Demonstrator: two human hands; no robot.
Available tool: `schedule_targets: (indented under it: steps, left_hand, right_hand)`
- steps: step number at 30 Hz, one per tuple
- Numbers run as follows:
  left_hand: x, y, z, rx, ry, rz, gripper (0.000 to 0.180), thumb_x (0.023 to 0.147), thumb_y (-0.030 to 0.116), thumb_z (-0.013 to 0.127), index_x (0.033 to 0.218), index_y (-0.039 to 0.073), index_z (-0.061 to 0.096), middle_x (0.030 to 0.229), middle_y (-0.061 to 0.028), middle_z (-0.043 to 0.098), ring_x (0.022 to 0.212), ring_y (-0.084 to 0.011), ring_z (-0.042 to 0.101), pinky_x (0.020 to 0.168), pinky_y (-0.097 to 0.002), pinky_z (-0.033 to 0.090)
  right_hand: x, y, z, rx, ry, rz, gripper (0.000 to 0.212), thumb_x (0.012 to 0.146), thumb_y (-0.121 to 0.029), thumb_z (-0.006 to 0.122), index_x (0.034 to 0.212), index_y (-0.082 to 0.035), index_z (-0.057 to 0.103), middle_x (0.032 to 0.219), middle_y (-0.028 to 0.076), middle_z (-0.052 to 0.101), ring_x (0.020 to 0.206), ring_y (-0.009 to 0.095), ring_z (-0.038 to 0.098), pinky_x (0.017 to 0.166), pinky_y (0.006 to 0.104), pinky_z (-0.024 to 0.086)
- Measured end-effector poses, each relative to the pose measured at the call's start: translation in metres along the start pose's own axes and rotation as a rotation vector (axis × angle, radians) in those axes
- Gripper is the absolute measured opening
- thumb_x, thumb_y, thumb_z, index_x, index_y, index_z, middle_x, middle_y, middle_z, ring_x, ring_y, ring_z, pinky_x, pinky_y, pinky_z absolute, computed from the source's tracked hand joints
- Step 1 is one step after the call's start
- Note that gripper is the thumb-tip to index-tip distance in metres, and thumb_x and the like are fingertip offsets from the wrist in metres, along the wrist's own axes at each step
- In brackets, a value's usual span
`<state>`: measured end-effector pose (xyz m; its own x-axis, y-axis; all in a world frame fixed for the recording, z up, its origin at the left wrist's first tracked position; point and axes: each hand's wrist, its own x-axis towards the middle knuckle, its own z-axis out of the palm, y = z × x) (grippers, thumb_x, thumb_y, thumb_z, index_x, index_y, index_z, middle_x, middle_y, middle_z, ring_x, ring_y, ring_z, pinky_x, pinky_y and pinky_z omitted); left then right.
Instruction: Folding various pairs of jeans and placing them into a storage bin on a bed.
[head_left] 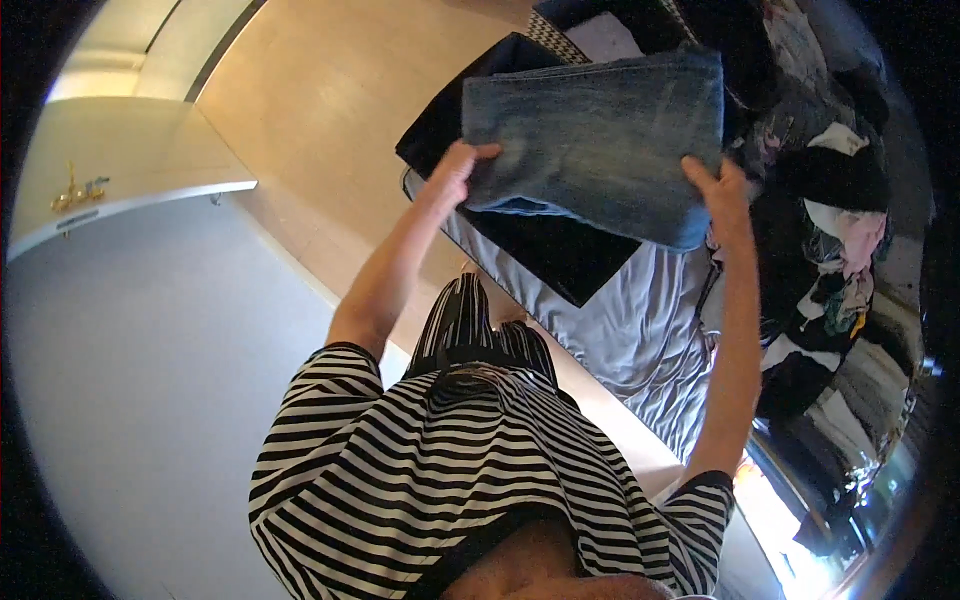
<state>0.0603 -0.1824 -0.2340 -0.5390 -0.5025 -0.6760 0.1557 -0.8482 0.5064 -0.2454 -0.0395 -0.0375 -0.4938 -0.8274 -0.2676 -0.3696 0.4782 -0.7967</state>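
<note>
Held thing: a folded pair of faded blue denim jeans (600, 140), lifted over the bed, one hand at each side edge.
Left hand (458, 168): fingers pressed onto the jeans' left edge, thumb on top, pinching the fabric.
Right hand (722, 190): thumb raised against the jeans' right edge; fingers hidden behind the denim, so the grip is only partly seen.
Beneath: a dark navy folded garment (545, 250) lying on the bed's grey-blue sheet (640, 330), partly covered by the jeans.
Hard to make out: a jumbled heap of mixed clothes (830, 240) to the right, its single pieces unclear.
Cut off: the white shelf (120, 170) at the left, with small golden objects (70, 195) too small to identify.
Labels or signs: not legible anywhere.
</note>
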Motion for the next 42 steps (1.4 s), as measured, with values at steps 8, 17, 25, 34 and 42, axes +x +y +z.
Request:
schedule_targets:
  steps: [8,17,25,34,42]
  left_hand:
    - [0.006,0.043,-0.021,0.349,0.008,-0.132,0.040,0.080,0.011,0.068,0.118,0.003,0.058,0.107,-0.0155,0.066,0.095,-0.0280,0.065,0.084,-0.0424,0.054]
    - [0.010,0.019,0.027,1.351,0.309,1.055,0.060,0.076,0.018,0.069,0.129,0.003,0.046,0.136,-0.0230,0.040,0.125,-0.0384,0.038,0.103,-0.0472,0.034]
    - [-0.106,0.093,0.202,2.170,-0.394,1.631,0.078,0.061,0.036,0.079,0.128,0.011,0.048,0.125,-0.0125,0.052,0.121,-0.0284,0.047,0.102,-0.0449,0.036]
    - [-0.108,0.115,0.231,2.140,-0.609,0.850,0.031,0.073,0.032,0.072,0.090,0.006,0.068,0.077,-0.0180,0.065,0.080,-0.0361,0.064,0.071,-0.0422,0.050]
    - [-0.186,0.175,0.261,1.736,-0.443,0.323,0.031,0.080,0.017,0.065,0.100,-0.007,0.064,0.082,-0.0072,0.065,0.075,-0.0115,0.058,0.072,-0.0245,0.046]
  right_hand:
    - [-0.040,0.053,0.042,0.330,0.142,0.167,0.036,0.082,-0.021,0.068,0.106,0.005,0.064,0.098,0.007,0.066,0.086,0.015,0.059,0.080,0.0277,0.045]
    - [-0.015,-0.029,0.022,-0.432,-0.116,-0.209,0.027,0.078,-0.023,0.063,0.094,-0.001,0.064,0.083,0.018,0.067,0.080,0.034,0.065,0.073,0.0440,0.048]
    - [-0.020,-0.053,0.051,-0.632,-0.073,-0.436,0.024,0.077,-0.022,0.063,0.091,-0.003,0.066,0.087,0.019,0.067,0.085,0.035,0.065,0.074,0.0481,0.051]
    - [-0.046,-0.036,0.024,-0.317,-0.159,-0.423,0.040,0.084,-0.034,0.065,0.114,-0.008,0.064,0.102,0.018,0.066,0.093,0.028,0.065,0.083,0.0382,0.050]
    - [-0.052,0.139,0.099,1.389,0.330,0.004,0.069,0.094,-0.061,0.034,0.135,-0.007,0.045,0.130,0.013,0.051,0.123,0.026,0.044,0.107,0.0446,0.028]
